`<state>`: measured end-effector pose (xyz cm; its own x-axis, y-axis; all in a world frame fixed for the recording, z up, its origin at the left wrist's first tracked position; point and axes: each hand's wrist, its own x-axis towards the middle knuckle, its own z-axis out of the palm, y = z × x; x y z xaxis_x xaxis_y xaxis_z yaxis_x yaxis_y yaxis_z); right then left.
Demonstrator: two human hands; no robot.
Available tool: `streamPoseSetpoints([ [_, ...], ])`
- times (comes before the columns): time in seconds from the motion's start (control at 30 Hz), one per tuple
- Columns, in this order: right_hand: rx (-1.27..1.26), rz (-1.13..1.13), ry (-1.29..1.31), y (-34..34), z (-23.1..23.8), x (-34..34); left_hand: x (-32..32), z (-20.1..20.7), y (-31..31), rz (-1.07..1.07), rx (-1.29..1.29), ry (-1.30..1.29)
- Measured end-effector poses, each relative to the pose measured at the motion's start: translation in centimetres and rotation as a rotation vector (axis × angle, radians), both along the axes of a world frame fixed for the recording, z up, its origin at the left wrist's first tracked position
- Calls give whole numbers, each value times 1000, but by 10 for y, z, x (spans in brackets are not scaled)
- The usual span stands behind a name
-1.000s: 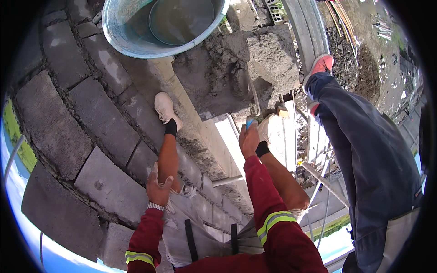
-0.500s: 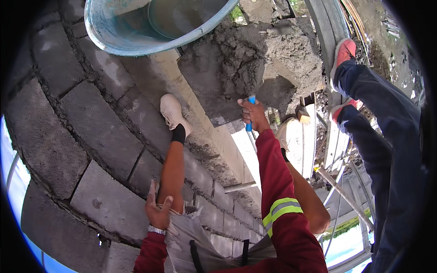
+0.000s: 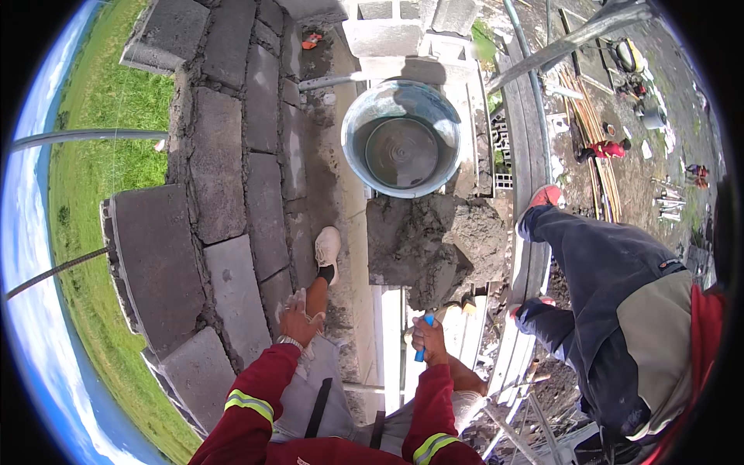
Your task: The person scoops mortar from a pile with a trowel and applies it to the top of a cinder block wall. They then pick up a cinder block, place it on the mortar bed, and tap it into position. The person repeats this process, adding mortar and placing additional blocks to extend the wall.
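Mortar lump [image 3: 432, 288]: drawn nearer; probably heavy, soft
Blue handle [image 3: 419, 356]: right hand [image 3: 430, 339] grips, likely best hold
Left hand [image 3: 300, 322]: loosely open

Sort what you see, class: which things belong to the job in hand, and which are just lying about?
Likely part of the job:
Blue-handled tool, in the right grip
Mortar
Tub
Blocks

Apparently just lying about:
Poles, on the ground
Orange item, beside the blocks

The right hand [image 3: 431, 342] grips a blue handle [image 3: 419, 356] (grey mortar [image 3: 409, 236] lies just beyond).
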<state>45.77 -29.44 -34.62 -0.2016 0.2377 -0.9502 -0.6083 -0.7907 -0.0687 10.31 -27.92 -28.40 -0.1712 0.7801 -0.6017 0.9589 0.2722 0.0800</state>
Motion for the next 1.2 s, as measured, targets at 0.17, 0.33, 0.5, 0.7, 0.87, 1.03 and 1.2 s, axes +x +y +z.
streamPoseSetpoints([
  [0.17, 184, 140, 31, 3, 166, 20, 66, 136, 8, -66, 217, -264],
  [0.33, 334, 295, 27, 47, 290, 30, 57, 360, 55, 72, 498, -838],
  [0.5, 453, 344, 154, 116, 370, -8, -40, 511, 115, 183, 1342, -786],
  [0.7, 450, 312, 298, 221, 440, -98, -102, 547, 184, 303, 1502, -962],
  [0.87, 535, 229, 521, 302, 480, -170, -73, 481, 252, 701, 975, -1285],
  [1.03, 659, 294, 518, 355, 496, -180, -56, 407, 206, 814, 642, -1322],
  [1.2, 661, 359, 409, 360, 527, -150, -32, 411, 119, 946, 494, -1216],
])
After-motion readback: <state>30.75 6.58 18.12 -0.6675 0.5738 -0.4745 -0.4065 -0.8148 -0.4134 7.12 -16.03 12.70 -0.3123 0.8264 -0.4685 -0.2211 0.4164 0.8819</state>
